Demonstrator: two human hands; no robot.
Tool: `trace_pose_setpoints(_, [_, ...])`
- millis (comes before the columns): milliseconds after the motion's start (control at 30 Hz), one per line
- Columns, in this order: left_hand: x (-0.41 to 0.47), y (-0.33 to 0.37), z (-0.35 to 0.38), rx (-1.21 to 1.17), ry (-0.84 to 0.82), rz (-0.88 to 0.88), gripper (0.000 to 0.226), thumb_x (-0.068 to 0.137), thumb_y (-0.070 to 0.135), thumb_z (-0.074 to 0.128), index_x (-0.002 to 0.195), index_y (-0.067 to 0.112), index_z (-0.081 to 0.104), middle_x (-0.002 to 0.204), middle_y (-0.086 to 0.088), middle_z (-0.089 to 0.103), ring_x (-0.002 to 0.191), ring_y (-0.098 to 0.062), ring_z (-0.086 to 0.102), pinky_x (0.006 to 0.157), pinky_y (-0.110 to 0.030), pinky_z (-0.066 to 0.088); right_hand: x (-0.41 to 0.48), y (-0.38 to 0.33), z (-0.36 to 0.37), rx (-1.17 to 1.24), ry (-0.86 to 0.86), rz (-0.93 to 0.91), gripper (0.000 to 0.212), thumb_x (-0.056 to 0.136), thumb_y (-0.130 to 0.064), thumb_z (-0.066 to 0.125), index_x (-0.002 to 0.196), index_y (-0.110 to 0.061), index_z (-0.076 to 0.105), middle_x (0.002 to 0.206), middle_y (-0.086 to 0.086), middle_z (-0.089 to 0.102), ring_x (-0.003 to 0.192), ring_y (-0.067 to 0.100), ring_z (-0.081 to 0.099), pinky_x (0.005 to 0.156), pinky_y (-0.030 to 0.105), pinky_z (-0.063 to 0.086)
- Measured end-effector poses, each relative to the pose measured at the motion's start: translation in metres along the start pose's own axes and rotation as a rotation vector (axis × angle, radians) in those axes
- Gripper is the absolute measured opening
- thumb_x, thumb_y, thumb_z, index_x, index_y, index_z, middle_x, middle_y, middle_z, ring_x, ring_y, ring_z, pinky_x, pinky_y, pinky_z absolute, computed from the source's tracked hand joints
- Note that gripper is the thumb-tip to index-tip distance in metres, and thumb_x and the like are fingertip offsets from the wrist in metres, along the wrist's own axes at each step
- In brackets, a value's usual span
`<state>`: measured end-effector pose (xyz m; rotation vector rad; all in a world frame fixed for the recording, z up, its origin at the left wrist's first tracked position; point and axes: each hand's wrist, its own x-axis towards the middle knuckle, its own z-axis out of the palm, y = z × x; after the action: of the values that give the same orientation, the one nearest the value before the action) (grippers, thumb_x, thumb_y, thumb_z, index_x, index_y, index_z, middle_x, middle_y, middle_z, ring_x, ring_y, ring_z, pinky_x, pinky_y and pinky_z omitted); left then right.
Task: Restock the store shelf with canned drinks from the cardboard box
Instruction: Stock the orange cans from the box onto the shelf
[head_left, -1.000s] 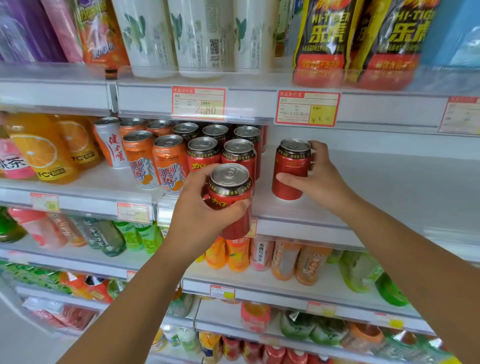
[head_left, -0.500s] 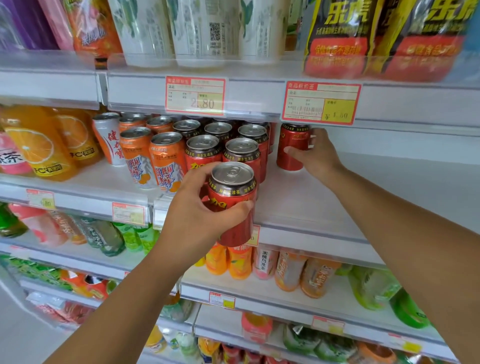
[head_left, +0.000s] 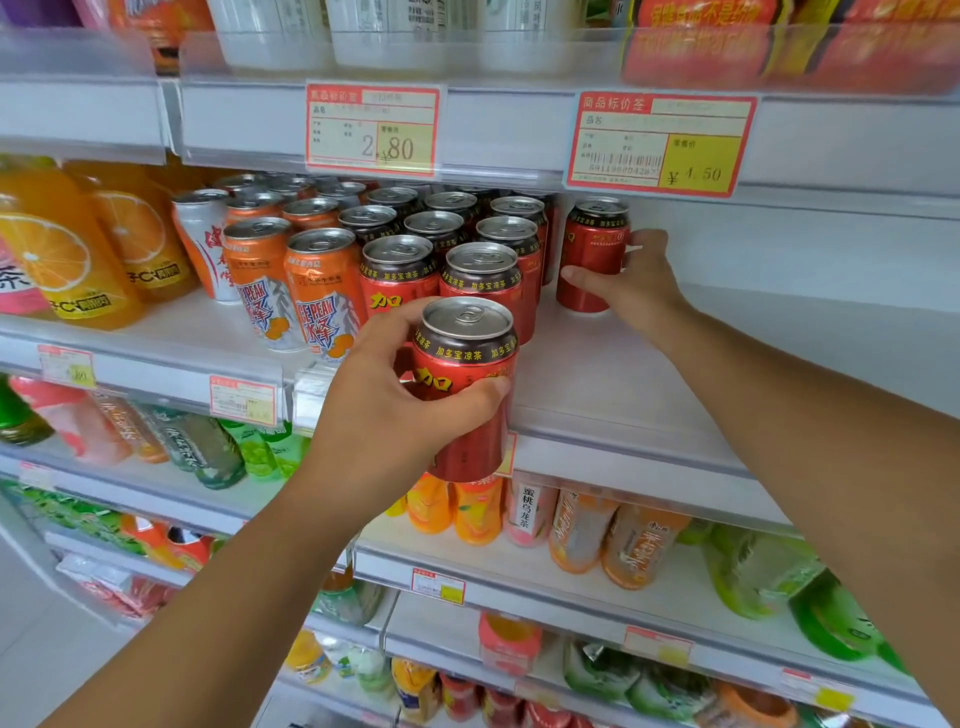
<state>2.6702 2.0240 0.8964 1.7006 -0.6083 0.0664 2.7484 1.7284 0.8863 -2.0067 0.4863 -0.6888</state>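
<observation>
Now left hand (head_left: 384, 415) grips front can (head_left: 467, 358) upright, right hand (head_left: 636, 288) rear can (head_left: 592, 252).

Your right hand (head_left: 639, 291) has pushed its red can (head_left: 595, 254) toward 12 o'clock, from near the front of the shelf (head_left: 623, 374) deep to the back. The can now stands just beside the rear rows of red cans (head_left: 511, 234), at their 3 o'clock, below the yellow price tag (head_left: 660, 143). Your arm reaches further in, and your thumb lies across the can's front.
</observation>
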Motion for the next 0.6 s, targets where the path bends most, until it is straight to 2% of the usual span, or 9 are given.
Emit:
trace_pose_setpoints(133, [-0.002,0.0,0.001,-0.037,0.006,-0.011,0.056,0.065,0.031,0.084,0.116,0.036,0.061,0.117,0.006,0.067,0.1,-0.003,0.066,0.077,-0.012,0.051,0.006,-0.001,0.005,-0.065,0.024,-0.013,0.085,0.063,-0.047,0.084,0.128,-0.018,0.04,0.128,0.008,0.05,0.112,0.022,0.055,0.095,0.038,0.048])
trace_pose_setpoints(233, [-0.002,0.0,0.0,-0.047,0.02,-0.017,0.056,0.066,0.029,0.085,0.116,0.035,0.062,0.115,0.006,0.067,0.098,-0.001,0.066,0.074,-0.01,0.05,0.01,-0.004,0.003,-0.025,-0.057,0.009,0.072,0.073,-0.033,0.079,0.134,-0.019,0.045,0.123,0.004,0.057,0.109,0.02,0.058,0.089,0.03,0.044])
trace_pose_setpoints(300, [-0.002,0.0,-0.001,-0.039,0.026,-0.019,0.057,0.065,0.029,0.086,0.116,0.034,0.062,0.115,0.006,0.067,0.097,0.0,0.066,0.073,-0.009,0.05,0.008,-0.002,0.004,0.032,-0.083,0.017,0.074,0.077,-0.028,0.077,0.139,-0.018,0.038,0.123,0.001,0.058,0.109,0.017,0.057,0.09,0.029,0.043])
trace_pose_setpoints(400, [-0.001,0.0,-0.002,-0.045,0.032,-0.023,0.057,0.064,0.032,0.085,0.116,0.034,0.062,0.115,0.006,0.068,0.097,-0.001,0.066,0.074,-0.01,0.05,0.005,0.0,0.01,0.011,-0.02,0.01,0.088,0.07,-0.036,0.083,0.138,-0.013,0.032,0.13,0.005,0.053,0.114,0.02,0.055,0.097,0.034,0.045])
trace_pose_setpoints(533, [0.001,0.0,-0.002,-0.049,0.033,-0.014,0.057,0.063,0.032,0.08,0.118,0.031,0.062,0.114,0.005,0.068,0.096,-0.002,0.067,0.076,-0.013,0.052,0.013,0.0,0.01,-0.106,0.018,0.012,0.083,0.064,-0.049,0.082,0.131,-0.018,0.046,0.127,0.009,0.049,0.115,0.027,0.054,0.102,0.045,0.045])
trace_pose_setpoints(600, [0.002,0.001,-0.003,-0.063,0.036,-0.009,0.057,0.064,0.029,0.08,0.119,0.027,0.062,0.112,0.004,0.07,0.094,-0.002,0.067,0.076,-0.013,0.051,0.018,0.0,0.01,-0.084,0.004,0.01,0.081,0.065,-0.046,0.082,0.133,-0.018,0.047,0.129,0.01,0.053,0.116,0.028,0.056,0.102,0.044,0.046])
